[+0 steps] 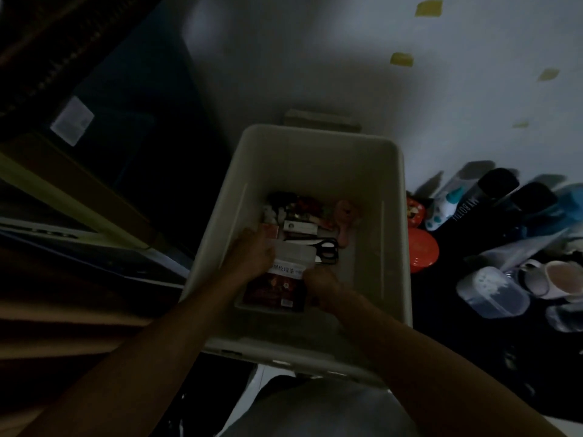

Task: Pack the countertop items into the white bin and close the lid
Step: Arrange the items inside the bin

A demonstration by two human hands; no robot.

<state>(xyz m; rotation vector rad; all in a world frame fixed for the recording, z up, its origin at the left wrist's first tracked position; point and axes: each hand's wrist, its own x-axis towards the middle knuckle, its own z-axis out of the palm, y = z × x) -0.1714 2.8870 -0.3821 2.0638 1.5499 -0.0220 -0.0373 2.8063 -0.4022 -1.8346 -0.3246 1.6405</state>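
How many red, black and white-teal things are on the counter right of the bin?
Red: 2, the patterned tin and the round lid
Black: 2, the black bottles
White-teal: 1, the small bottle
Total: 5
Clear and pale items further right are too dim to sort by colour.

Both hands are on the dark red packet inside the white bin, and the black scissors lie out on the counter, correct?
Not quite. The head view shows the black scissors inside the white bin, just beyond the dark red packet that the left hand and right hand hold.
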